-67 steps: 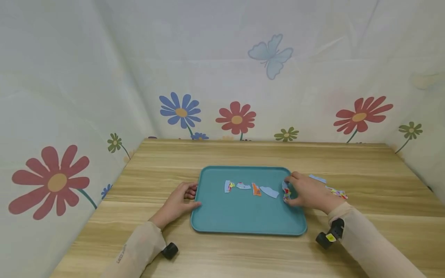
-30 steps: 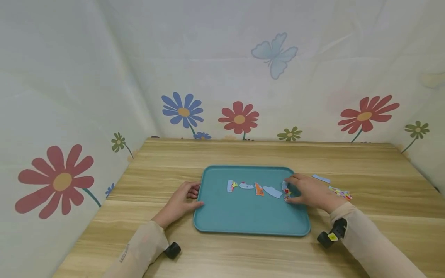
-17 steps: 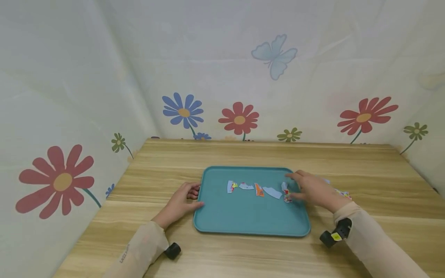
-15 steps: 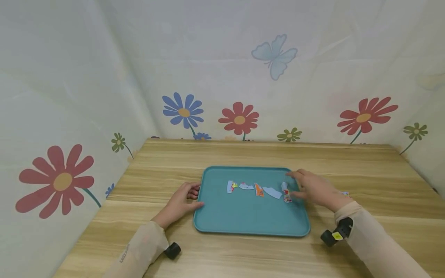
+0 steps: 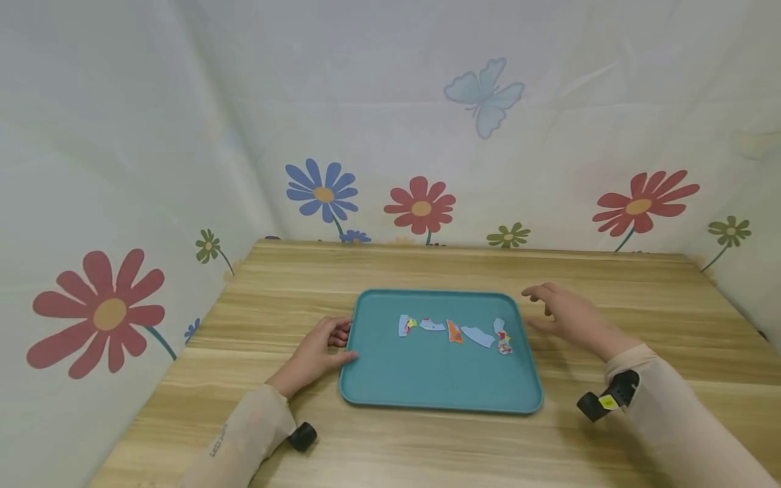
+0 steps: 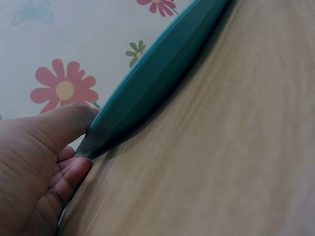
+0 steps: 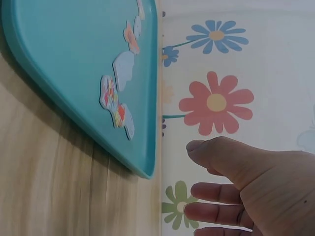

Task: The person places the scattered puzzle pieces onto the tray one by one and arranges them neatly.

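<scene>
A teal tray lies on the wooden table. My left hand grips its left rim; in the left wrist view the thumb lies over the rim and curled fingers touch its outer side. Several flat, irregular printed pieces form a loose row on the tray: a light-blue one with red and yellow, a pale blue one, an orange one, a plain light-blue one and a multicoloured one at the right end. Beyond the tray's right rim my right hand hovers, fingers loosely bent, holding nothing.
The wooden table extends on all sides of the tray. A flower-printed cloth hangs behind and to the left. Pieces seen earlier right of the tray are hidden behind my right hand and forearm.
My right hand has let go of the multicoloured piece at the row's right end, lifted, and moved right off the tray. That piece stays on the tray. My left hand keeps its place.
</scene>
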`<state>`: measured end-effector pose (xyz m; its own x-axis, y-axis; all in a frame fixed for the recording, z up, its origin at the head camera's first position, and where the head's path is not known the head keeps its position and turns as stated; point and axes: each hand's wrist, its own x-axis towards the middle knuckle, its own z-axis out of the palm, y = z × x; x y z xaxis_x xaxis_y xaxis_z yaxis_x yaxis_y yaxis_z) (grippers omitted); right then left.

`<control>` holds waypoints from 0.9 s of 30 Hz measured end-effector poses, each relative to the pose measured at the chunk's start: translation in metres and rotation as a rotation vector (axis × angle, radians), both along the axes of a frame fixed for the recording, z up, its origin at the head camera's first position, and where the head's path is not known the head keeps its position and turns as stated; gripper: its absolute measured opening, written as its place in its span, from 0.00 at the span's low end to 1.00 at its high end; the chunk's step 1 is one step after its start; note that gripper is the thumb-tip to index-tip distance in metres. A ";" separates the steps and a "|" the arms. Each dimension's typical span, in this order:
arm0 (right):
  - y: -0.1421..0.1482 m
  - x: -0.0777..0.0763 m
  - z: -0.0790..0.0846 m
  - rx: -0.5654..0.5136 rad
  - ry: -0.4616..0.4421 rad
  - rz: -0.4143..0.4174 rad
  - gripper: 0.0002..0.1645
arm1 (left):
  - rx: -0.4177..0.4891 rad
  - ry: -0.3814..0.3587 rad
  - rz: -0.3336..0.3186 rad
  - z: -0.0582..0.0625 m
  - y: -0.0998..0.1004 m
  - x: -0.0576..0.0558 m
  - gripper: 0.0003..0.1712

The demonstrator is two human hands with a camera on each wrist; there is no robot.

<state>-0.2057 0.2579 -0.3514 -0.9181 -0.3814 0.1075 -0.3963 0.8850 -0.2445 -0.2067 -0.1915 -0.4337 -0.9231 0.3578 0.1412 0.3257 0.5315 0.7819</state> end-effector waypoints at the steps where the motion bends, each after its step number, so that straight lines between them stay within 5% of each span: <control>1: 0.002 -0.001 0.000 0.002 0.007 0.001 0.30 | 0.003 0.002 0.001 0.000 0.000 0.000 0.38; 14: 0.018 -0.007 -0.001 0.026 0.021 -0.015 0.23 | 0.000 -0.003 -0.003 0.001 -0.001 0.000 0.38; 27: 0.035 -0.011 -0.012 0.033 -0.056 -0.016 0.20 | 0.021 0.006 -0.011 -0.001 -0.001 -0.001 0.37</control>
